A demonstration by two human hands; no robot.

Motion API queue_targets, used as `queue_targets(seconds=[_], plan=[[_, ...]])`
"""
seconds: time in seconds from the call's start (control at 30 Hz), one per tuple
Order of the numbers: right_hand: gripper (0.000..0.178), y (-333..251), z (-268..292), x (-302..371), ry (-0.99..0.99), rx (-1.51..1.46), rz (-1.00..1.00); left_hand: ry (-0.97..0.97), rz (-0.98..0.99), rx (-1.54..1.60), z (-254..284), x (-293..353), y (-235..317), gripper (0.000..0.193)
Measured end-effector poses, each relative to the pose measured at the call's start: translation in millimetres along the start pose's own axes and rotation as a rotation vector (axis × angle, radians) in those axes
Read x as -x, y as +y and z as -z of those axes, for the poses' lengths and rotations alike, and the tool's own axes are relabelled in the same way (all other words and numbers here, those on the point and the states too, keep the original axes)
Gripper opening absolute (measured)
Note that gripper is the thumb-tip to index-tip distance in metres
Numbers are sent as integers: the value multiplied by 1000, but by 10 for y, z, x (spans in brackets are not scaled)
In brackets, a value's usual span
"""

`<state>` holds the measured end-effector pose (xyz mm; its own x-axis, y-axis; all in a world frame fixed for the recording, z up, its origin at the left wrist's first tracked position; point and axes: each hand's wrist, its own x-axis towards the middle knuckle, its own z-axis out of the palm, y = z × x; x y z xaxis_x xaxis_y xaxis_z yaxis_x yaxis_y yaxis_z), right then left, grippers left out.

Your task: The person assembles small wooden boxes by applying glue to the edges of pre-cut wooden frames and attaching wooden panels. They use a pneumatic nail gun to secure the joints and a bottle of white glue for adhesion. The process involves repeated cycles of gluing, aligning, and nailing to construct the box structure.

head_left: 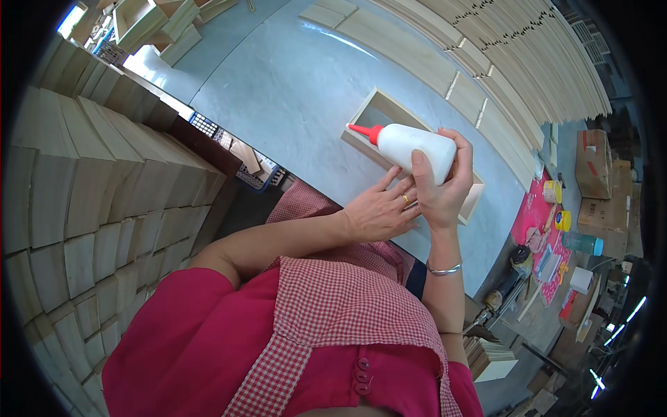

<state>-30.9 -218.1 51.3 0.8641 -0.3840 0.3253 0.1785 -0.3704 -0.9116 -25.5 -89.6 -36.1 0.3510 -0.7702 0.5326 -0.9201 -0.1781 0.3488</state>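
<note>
A white squeeze bottle (417, 148) with a red pointed nozzle lies tilted in my right hand (448, 187), which is closed round its base. The nozzle points left, over the corner of a shallow open wooden box (376, 101) on the table. My left hand (381, 214), with a ring on it, is beside the near side of the box, its fingers stretched out and spread. The bottle and my hands hide much of the box's near side; whether the left fingertips touch it, I cannot tell.
Thin wooden boards (396, 59) lie along the table's (271, 90) far side, with tall board stacks (514, 48) behind. Stacked wood (104, 174) rises at left. More wooden boxes (149, 24) stand far left. At right are yellow-labelled tubs (552, 192), a teal-capped jar (582, 243) and cartons (594, 163).
</note>
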Motion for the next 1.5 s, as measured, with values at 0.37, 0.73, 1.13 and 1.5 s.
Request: queue_targets(seconds=[0.37, 0.73, 1.13, 1.5], plan=[[55, 145, -33, -228, 102, 163, 183, -27, 3, -40, 41, -22, 10, 52], [53, 175, -56, -436, 223, 249, 231, -55, 12, -91, 29, -27, 20, 65], [51, 169, 581, -100, 343, 386, 205, -66, 49, -54, 115, -91, 62, 75], [50, 152, 1314, 386, 478, 523, 122, -91, 54, -87, 107, -107, 92, 73]])
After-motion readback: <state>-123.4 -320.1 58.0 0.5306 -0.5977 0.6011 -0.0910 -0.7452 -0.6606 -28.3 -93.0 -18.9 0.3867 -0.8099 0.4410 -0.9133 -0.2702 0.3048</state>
